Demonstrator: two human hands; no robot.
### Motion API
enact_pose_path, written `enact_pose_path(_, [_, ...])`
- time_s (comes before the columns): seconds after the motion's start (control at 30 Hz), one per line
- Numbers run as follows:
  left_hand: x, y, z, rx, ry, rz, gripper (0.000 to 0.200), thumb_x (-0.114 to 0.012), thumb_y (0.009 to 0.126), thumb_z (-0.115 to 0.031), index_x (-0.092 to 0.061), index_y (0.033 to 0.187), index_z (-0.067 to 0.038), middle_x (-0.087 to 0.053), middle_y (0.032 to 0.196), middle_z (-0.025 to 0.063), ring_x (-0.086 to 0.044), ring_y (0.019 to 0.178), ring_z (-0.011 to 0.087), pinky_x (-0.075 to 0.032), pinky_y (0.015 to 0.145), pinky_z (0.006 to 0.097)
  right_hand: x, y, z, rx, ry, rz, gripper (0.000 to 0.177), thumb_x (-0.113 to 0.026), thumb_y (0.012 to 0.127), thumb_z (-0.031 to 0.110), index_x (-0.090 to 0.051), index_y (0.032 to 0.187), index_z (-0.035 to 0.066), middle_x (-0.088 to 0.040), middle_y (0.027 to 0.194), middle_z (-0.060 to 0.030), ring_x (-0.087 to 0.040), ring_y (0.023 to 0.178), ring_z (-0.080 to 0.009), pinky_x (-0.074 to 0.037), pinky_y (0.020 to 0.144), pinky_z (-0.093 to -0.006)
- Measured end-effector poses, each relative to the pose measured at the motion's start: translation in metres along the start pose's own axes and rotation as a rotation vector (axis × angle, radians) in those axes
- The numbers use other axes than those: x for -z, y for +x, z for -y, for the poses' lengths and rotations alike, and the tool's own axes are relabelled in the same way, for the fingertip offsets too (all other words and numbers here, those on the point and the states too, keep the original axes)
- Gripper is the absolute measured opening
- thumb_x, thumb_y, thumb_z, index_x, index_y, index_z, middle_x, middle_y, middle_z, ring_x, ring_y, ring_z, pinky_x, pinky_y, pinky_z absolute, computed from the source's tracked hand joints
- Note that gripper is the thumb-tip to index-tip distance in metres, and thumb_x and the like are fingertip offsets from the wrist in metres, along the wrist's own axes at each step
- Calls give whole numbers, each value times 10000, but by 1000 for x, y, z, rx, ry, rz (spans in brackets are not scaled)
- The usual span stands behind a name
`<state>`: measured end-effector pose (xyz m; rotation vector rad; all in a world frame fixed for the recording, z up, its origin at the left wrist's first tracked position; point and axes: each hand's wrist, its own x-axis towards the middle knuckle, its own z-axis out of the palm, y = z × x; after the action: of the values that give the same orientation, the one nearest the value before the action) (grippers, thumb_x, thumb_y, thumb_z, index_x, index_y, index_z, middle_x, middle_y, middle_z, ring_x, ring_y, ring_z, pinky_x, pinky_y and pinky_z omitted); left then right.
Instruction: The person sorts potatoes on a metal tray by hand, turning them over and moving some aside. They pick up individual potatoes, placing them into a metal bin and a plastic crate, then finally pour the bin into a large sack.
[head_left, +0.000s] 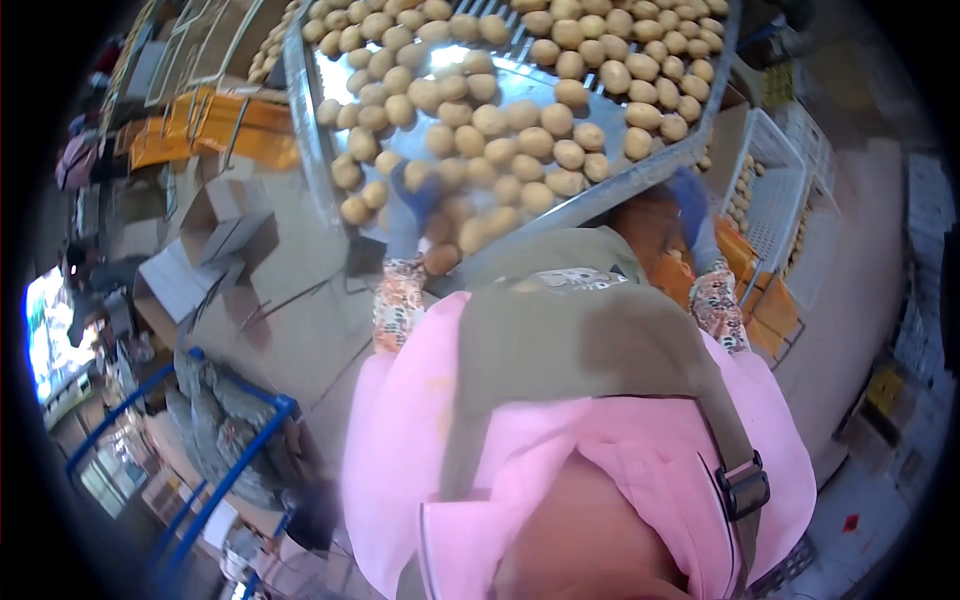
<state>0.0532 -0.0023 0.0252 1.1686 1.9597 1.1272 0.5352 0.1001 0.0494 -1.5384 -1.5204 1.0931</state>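
Note:
Tan, oval, potato-like produce [499, 152] lies in loose rows across a shiny metal sorting table [625, 195] with a raised rim. My left hand [418, 195], in a blue glove, is over the table's near left part, right beside several of the pieces. Motion smears its fingers and the produce around it, so a grip cannot be made out. Just outside the table's near right rim is my right hand [690, 200], also blue-gloved. It hangs above an orange crate [672, 270] below the table; its fingers are blurred.
White plastic crates [770, 180] holding more produce stand at the right. Orange crates [220, 128] and open cardboard boxes [215, 225] are on the left. A blue-framed cart [240, 470] with grey bundles stands at lower left. A person [85, 275] is at far left.

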Motion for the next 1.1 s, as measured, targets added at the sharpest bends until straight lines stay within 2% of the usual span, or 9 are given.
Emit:
enact_pose_path(0.1, [-10, -34, -32, 190, -604, 50, 552, -619, 875, -93, -357, 1353, -5, -537, 1201, 142, -559, 1082, 265, -448, 954, 379, -73, 12, 42, 227, -276, 229, 358, -535, 930, 178, -541, 1246, 9, -618, 1018, -109, -572, 885, -156, -482, 786, -294])
enact_pose_path(0.2, [-3, -45, -73, -757, 227, -83, 561, -616, 872, -106, -363, 1361, -4, -543, 1180, 127, -580, 1034, 226, -471, 916, 363, -122, 3, 54, 116, -99, 429, 376, -530, 920, 190, -538, 1251, 11, -621, 1030, -141, -589, 899, -181, -492, 789, -318])
enact_pose_path(0.3, [-8, -64, -103, 167, -814, 63, 681, -728, 737, -9, -387, 1327, 13, -600, 1087, 127, -633, 923, 218, -505, 868, 384, -139, -3, 99, -158, -129, 706, 391, -539, 918, 214, -542, 1258, 21, -617, 1063, -155, -582, 944, -191, -486, 828, -323])
enact_pose_path(0.5, [-13, -69, -121, -387, -17, -140, 627, -671, 796, -58, -373, 1345, -15, -540, 1153, 107, -584, 1008, 210, -519, 819, 332, -167, -36, 188, -123, 271, 963, 599, -599, 888, 255, -390, 1405, 35, -545, 1237, -167, -555, 1025, -221, -468, 895, -348])
enact_pose_path(0.63, [-1, -78, -171, 412, -1068, -14, 736, -731, 686, 20, -382, 1333, -13, -514, 1178, 149, -555, 1077, 279, -516, 837, 378, -171, -36, 197, 254, -80, 877, 729, -664, 850, 258, -310, 1449, 40, -557, 1193, -132, -556, 1002, -174, -478, 832, -293])
enact_pose_path(0.73, [-6, -85, -157, 211, -647, 12, 427, -438, 1001, -341, -381, 1357, -112, -524, 1238, 87, -596, 1055, 188, -544, 810, 310, -166, -35, 205, -55, 106, 983, 739, -662, 851, 243, -291, 1459, 44, -593, 1105, -121, -569, 952, -137, -480, 786, -265])
enact_pose_path(0.83, [-4, -80, -134, -202, -156, 0, 410, -461, 992, -333, -390, 1337, -123, -529, 1231, 73, -603, 1040, 184, -546, 786, 303, -167, -35, 204, -50, 289, 957, 734, -648, 855, 224, -279, 1462, 37, -618, 1029, -117, -582, 902, -130, -484, 766, -262])
enact_pose_path(1.03, [-13, -83, -150, 172, -779, 36, 597, -776, 632, -52, -519, 1167, 14, -485, 1173, 193, -498, 1061, 339, -465, 875, 425, -167, -37, 209, 173, 150, 856, 750, -670, 838, 228, -289, 1448, 18, -537, 1244, -155, -544, 1082, -194, -458, 908, -325])
enact_pose_path(1.1, [-22, -82, -141, 77, -607, 57, 443, -635, 807, -166, -484, 1205, -46, -523, 1147, 116, -544, 1002, 233, -489, 803, 344, -164, -39, 217, 264, 43, 774, 766, -693, 824, 249, -299, 1438, 14, -464, 1343, -161, -480, 1212, -226, -410, 997, -347])
